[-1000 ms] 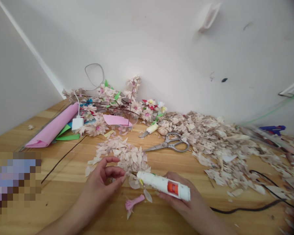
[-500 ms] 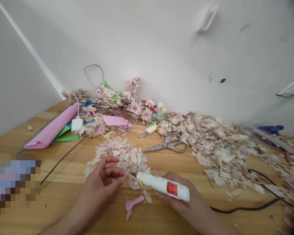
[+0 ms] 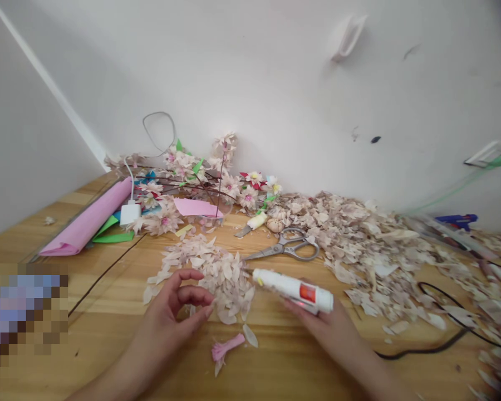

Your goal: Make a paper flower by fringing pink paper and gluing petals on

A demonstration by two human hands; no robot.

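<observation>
My right hand (image 3: 329, 328) grips a white glue tube with a red label (image 3: 294, 288), its nozzle pointing left over a pile of pale paper petals (image 3: 209, 267). My left hand (image 3: 173, 314) rests on the wooden table (image 3: 275, 367), fingers curled, thumb and forefinger pinched near a petal (image 3: 227, 316) at the pile's edge; what they pinch is too small to name. A small pink tassel-like flower centre (image 3: 224, 350) lies on the table between my hands, with a loose petal (image 3: 250, 335) beside it.
Steel scissors (image 3: 290, 247) lie behind the pile. Finished paper flowers on twigs (image 3: 200, 178), rolled pink paper (image 3: 87, 220), green sheets and a white charger (image 3: 130, 211) sit at the back left. Paper scraps (image 3: 367, 239) cover the right; a black cable (image 3: 426, 348) and blue glue gun (image 3: 457, 221) lie there.
My right hand has lifted the glue tube up and to the right, away from the petal at my left fingers. The left hand has hardly moved.
</observation>
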